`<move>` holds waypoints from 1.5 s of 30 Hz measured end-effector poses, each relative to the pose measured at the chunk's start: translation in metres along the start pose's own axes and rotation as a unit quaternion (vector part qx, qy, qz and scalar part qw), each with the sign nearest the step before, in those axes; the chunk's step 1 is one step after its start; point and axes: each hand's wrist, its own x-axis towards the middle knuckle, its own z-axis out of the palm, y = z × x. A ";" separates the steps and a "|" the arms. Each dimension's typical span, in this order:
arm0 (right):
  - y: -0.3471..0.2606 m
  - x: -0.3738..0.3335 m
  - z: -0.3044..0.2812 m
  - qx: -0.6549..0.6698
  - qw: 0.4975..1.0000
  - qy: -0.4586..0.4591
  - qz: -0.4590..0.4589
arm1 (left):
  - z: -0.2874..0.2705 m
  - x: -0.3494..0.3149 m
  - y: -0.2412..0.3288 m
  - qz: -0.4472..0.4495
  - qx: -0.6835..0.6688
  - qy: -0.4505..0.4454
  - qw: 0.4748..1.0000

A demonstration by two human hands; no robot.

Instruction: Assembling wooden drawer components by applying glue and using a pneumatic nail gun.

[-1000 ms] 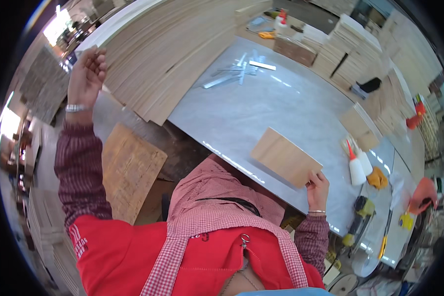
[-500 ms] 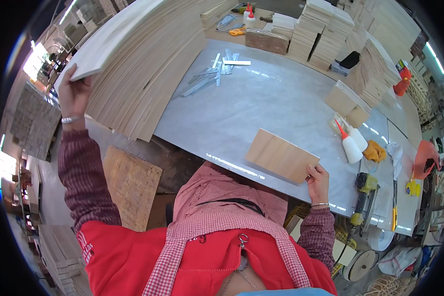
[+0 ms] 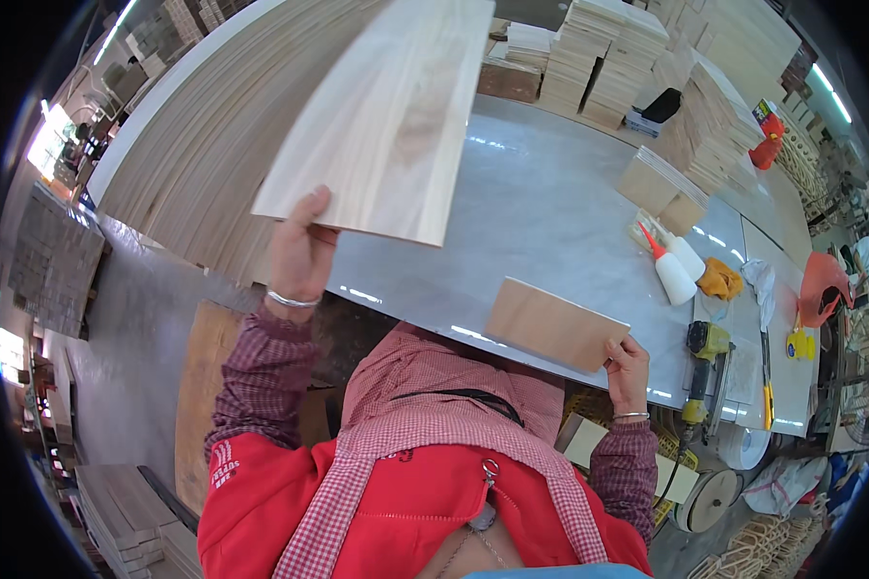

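My left hand is closed on the near end of a long pale wooden board, thumb on top. The board is raised over the left part of the grey table, and its far end runs out of the picture at the top. My right hand pinches the right end of a small rectangular wooden panel, held at the table's front edge. To the left of the long board stands a big stack of long boards, partly covered by it.
White glue bottles, one with a red tip, lie beside an orange cloth. A yellow-green nail gun rests at the table's right front. Stacked panels line the back of the grey table. A wooden board stands low at left.
My left hand has brought the long board off the stack and rightward over the table, covering the metal strips. The small panel in my right hand has tilted slightly and shifted down a little.
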 end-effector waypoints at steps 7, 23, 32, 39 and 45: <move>-0.001 -0.021 -0.012 -0.010 1.000 0.027 -0.005 | -0.013 0.003 -0.071 -0.074 0.015 -0.022 0.997; 0.009 -0.016 -0.006 -0.061 0.998 0.013 0.024 | -0.060 0.021 -0.092 -0.191 -0.047 0.027 0.980; 0.012 0.019 0.002 -0.109 0.993 -0.040 0.025 | -0.054 0.028 -0.084 -0.216 0.099 -0.072 0.969; 0.012 0.039 0.054 -0.207 0.973 -0.103 0.014 | -0.030 0.025 -0.083 -0.212 0.137 -0.181 0.950; 0.012 0.033 0.062 -0.326 0.934 -0.135 -0.054 | -0.022 0.015 -0.094 -0.190 0.150 -0.231 0.942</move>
